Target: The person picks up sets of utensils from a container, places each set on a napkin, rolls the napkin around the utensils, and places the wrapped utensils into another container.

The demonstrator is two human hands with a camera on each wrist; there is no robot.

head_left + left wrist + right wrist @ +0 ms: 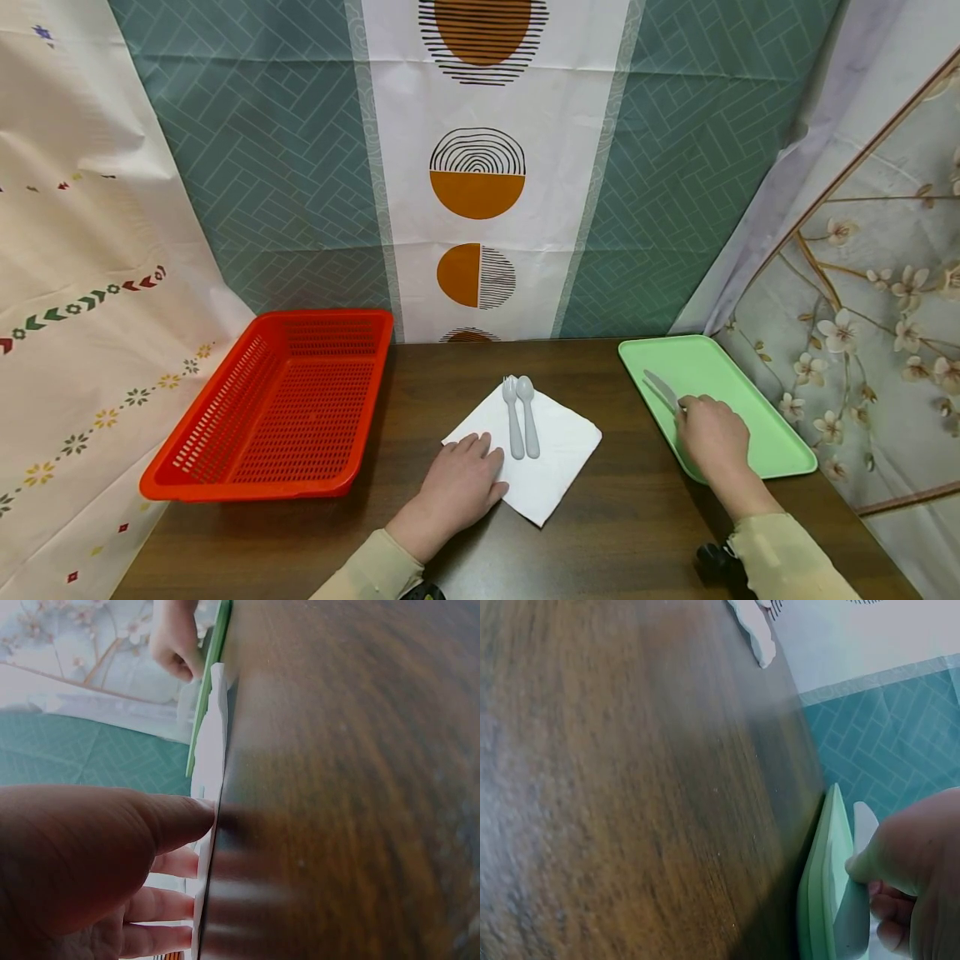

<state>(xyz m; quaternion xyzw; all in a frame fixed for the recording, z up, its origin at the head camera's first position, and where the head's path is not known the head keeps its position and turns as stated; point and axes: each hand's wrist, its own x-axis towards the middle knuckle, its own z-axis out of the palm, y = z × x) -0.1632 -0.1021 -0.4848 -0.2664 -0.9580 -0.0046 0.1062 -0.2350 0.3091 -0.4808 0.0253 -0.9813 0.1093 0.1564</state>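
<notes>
A grey plastic knife (pixel 661 387) is pinched between the thumb and fingers of my right hand (pixel 714 435), over the left side of a light green tray (pixel 780 454). In the right wrist view the knife (pixel 853 919) shows on both sides of the thumb. My left hand (pixel 463 483) rests with fingers spread on the left corner of a white napkin (pixel 562 446). On that napkin lie a grey fork (pixel 514 421) and a grey spoon (pixel 529 421), side by side. The left wrist view shows the left thumb and fingertips touching the napkin (pixel 212 742) edge.
A red slotted basket (pixel 300 408) stands at the left of the dark wooden table (pixel 592 533). Patterned cloth (pixel 300 167) hangs behind the table's back edge, and a flowered cloth (pixel 885 333) borders the tray on the right.
</notes>
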